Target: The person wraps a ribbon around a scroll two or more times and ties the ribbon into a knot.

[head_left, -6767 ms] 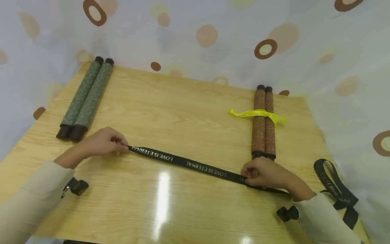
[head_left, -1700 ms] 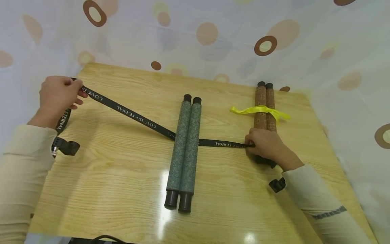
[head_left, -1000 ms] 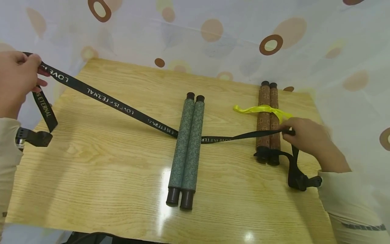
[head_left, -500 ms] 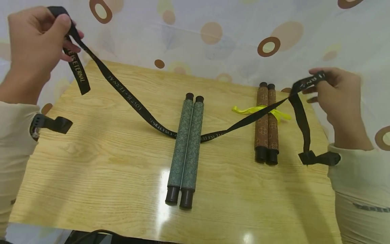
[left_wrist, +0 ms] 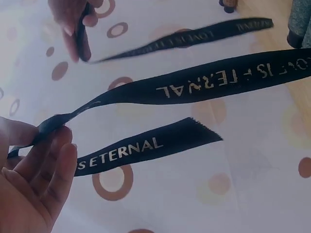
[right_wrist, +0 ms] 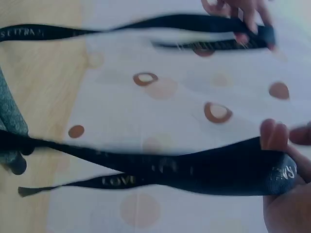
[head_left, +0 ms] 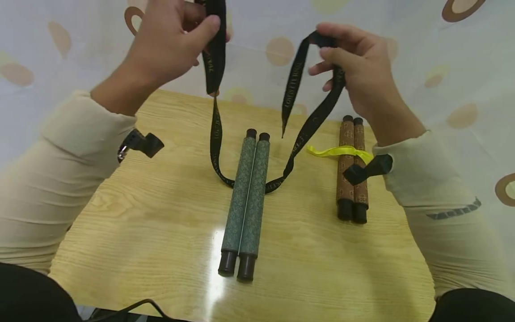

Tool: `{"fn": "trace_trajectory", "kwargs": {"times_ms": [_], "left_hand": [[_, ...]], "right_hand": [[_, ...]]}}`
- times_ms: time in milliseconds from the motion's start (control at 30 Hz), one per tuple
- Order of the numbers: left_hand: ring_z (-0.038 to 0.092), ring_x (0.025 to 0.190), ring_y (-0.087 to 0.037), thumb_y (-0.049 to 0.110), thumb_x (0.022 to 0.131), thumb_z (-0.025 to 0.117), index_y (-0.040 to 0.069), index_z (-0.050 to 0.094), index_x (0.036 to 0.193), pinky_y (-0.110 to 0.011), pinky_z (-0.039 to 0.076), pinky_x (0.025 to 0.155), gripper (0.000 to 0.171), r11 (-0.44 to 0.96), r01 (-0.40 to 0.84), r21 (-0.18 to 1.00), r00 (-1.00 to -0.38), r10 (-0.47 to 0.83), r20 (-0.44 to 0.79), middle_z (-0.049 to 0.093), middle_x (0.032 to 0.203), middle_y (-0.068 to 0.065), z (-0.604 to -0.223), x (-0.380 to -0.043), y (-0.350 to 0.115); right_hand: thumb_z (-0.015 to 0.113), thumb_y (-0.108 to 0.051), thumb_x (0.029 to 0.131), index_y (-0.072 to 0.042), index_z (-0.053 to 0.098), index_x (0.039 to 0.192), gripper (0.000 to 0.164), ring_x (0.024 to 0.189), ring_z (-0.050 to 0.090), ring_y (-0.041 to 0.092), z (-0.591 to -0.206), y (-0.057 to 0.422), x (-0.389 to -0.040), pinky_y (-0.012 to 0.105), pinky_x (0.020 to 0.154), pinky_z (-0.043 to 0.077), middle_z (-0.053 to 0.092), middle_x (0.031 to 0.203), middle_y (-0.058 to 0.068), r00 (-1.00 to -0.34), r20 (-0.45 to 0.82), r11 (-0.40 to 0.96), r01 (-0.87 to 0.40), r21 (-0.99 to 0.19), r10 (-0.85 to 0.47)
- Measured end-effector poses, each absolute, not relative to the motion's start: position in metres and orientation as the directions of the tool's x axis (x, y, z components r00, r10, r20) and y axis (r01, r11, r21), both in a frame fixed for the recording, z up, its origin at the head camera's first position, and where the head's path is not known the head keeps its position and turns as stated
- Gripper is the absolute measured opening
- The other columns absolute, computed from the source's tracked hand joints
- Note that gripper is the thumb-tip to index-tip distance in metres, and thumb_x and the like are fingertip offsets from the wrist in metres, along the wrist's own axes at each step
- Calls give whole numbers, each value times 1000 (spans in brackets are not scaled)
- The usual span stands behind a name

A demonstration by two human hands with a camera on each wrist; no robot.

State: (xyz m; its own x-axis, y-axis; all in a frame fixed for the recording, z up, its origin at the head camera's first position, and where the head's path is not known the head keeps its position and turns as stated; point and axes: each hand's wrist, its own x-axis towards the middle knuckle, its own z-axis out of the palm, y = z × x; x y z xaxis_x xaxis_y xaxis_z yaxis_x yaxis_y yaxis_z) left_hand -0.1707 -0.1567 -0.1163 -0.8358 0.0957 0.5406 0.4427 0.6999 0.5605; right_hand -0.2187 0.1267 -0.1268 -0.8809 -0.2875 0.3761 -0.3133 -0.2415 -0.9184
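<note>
A black ribbon [head_left: 215,138] printed with "LOVE IS ETERNAL" runs beneath a green scroll [head_left: 245,201] with two rolled rods and dark end caps, lying on the table. My left hand [head_left: 169,49] pinches one side of the ribbon, raised above the scroll's far end. On the other side my right hand [head_left: 362,62] holds the ribbon between thumb and fingers. Both lengths rise in a loose U, and a free tail hangs from each hand. In the left wrist view the ribbon [left_wrist: 214,77] stretches away from the fingers; the right wrist view shows it blurred.
A brown patterned scroll [head_left: 346,134], tied with a yellow ribbon [head_left: 327,152], lies on the right of the wooden table [head_left: 306,259]. A spotted white cloth [head_left: 257,76] hangs behind. A dark cable [head_left: 141,304] shows at the near edge.
Earlier the green scroll lay at the left; now it is mid-table on the ribbon. Both hands have lifted the ribbon ends and come inward toward each other, turning its stretched line into a U.
</note>
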Motion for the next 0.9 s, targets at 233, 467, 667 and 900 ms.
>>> {"fn": "trace_trajectory", "kwargs": {"times_ms": [233,467,667,900], "left_hand": [[48,112,-11,27,102,40,9,68,113,-24,35,97,35,745,559,363,-754,275,597,64,118,-3,-108,-180,-126],[62,99,-5,27,100,45,7,48,131,-18,46,87,37,581,691,430,-701,394,594,68,115,-3,-112,-180,-111],[58,78,-16,24,96,54,5,59,120,-27,38,65,32,494,593,636,-804,409,432,69,99,-7,-127,-180,-120],[64,76,-20,14,87,66,1,70,95,-25,55,65,16,255,499,828,-838,384,386,69,83,-3,-138,-177,-117]], "right_hand": [[68,-12,85,-7,59,127,44,75,66,18,-127,81,-210,17,44,46,61,124,9,-727,425,205,-603,-771,-540],[62,-11,89,0,68,104,20,63,63,21,-123,71,-211,21,57,48,68,92,6,-669,542,165,-694,-701,-508],[58,2,89,6,67,97,12,61,60,20,-122,81,-217,21,65,52,67,87,10,-639,597,-30,-670,-741,-485],[59,1,89,7,67,94,12,60,59,22,-121,88,-219,22,64,52,67,86,12,-685,574,-78,-610,-789,-449]]}}
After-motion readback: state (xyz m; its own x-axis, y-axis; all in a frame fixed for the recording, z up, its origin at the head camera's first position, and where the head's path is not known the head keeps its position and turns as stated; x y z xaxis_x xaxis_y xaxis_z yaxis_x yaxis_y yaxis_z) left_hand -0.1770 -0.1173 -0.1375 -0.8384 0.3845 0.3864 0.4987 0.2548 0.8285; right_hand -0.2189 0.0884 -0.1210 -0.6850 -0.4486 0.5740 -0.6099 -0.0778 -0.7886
